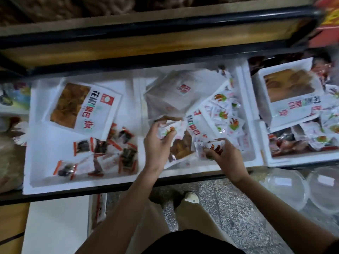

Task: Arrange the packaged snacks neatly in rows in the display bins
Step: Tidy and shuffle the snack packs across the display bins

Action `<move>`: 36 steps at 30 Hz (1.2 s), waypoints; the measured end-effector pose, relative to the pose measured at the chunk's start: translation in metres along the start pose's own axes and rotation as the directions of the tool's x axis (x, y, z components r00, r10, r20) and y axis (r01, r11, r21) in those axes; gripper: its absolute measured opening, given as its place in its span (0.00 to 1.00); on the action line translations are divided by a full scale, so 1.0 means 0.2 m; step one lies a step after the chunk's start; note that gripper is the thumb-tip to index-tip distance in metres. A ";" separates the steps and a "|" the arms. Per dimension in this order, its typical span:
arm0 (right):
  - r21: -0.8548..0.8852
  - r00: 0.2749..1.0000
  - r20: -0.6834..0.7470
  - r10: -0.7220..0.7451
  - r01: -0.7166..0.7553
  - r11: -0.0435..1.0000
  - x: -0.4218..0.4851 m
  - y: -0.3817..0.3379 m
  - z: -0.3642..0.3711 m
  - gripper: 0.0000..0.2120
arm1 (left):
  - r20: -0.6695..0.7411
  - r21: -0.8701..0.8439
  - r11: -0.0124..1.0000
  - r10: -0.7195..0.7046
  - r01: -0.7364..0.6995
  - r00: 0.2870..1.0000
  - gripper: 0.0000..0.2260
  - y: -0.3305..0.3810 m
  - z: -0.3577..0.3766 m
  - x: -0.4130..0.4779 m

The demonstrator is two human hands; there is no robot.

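A: Which step is the person working on?

B: Gathering. In the middle foam bin (pixel 245 99), over a big windowed packet (pixel 183 143), the small white sachets (pixel 229 118) are lying jumbled at the right. The left hand (pixel 157 143) is clutching several and the right hand (pixel 225 153) is pinching another.

A: Next?

B: Probably squaring them up and laying a row.

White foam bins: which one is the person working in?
The middle bin, the only one with hands over it: left hand and right hand each grip small white packets there. The left bin and right bin go untouched.
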State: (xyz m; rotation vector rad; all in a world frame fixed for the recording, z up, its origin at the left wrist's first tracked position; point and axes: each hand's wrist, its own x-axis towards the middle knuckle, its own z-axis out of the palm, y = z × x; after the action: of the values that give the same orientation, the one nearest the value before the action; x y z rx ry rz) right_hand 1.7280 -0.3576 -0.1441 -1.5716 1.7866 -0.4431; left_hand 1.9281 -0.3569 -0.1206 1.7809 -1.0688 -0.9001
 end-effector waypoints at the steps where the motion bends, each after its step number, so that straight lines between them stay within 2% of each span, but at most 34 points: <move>1: -0.013 1.000 -0.016 0.025 -0.025 1.000 0.01 0.06 -0.07 0.18 | 0.032 -0.011 1.000 -0.001 0.001 0.999 0.11 0.04 0.10 0.00; 5: -0.067 0.994 -0.046 0.102 -0.105 0.992 0.05 0.26 -0.29 0.15 | 0.209 0.037 0.999 -0.033 0.026 0.977 0.16 0.12 0.45 0.00; 10: -0.132 0.983 0.033 0.183 -0.177 0.975 0.14 0.40 -0.40 0.18 | 0.305 0.145 0.989 -0.057 0.013 0.951 0.19 0.11 0.68 0.02; 14: -0.048 0.995 0.025 0.101 -0.099 0.994 0.17 0.39 -0.39 0.19 | 0.409 0.201 0.978 -0.038 -0.050 0.912 0.22 0.09 0.68 0.00; 17: -0.028 0.999 0.036 -0.022 0.023 0.999 0.16 0.30 -0.32 0.21 | 0.332 0.213 0.973 0.007 -0.083 0.943 0.17 0.02 0.55 -0.02; 20: 0.041 0.986 0.069 -0.150 0.147 0.988 0.19 0.13 -0.22 0.21 | 0.097 0.262 0.952 0.135 -0.156 0.986 0.12 -0.05 0.32 0.00; 22: 0.160 0.987 0.093 -0.133 0.117 0.980 0.23 -0.03 -0.15 0.22 | -0.019 0.334 0.914 0.253 -0.232 0.967 0.15 -0.06 0.20 0.07; 23: 0.255 0.988 0.122 -0.092 0.058 0.965 0.25 -0.11 -0.12 0.24 | -0.021 0.383 0.879 0.316 -0.284 0.949 0.19 -0.06 0.16 0.12; 25: 0.473 0.981 0.190 0.032 -0.121 0.873 0.30 -0.26 -0.06 0.26 | 0.088 0.474 0.793 0.391 -0.384 0.916 0.25 -0.04 0.12 0.23; 27: 0.618 0.967 0.224 0.124 -0.239 0.749 0.35 -0.39 -0.02 0.21 | 0.207 0.557 0.705 0.396 -0.440 0.895 0.27 -0.01 0.13 0.31; 29: 0.676 0.968 0.205 0.146 -0.248 0.694 0.37 -0.48 -0.01 0.10 | 0.225 0.616 0.644 0.407 -0.453 0.885 0.25 -0.01 0.15 0.36; 33: 0.684 0.969 0.176 0.173 -0.246 0.687 0.38 -0.56 0.00 0.11 | 0.231 0.676 0.528 0.510 -0.513 0.829 0.17 -0.02 0.13 0.42; 36: 0.748 0.979 0.170 0.111 -0.201 0.633 0.34 -0.61 0.00 0.06 | 0.214 0.649 0.486 0.622 -0.585 0.753 0.12 -0.03 0.07 0.44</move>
State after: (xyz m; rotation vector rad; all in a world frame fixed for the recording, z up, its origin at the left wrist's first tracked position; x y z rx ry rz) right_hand 1.8156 -0.4478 -0.0824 -0.8019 1.3414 -0.8741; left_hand 1.9512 -0.4403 -0.1442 1.7189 -2.0206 0.0369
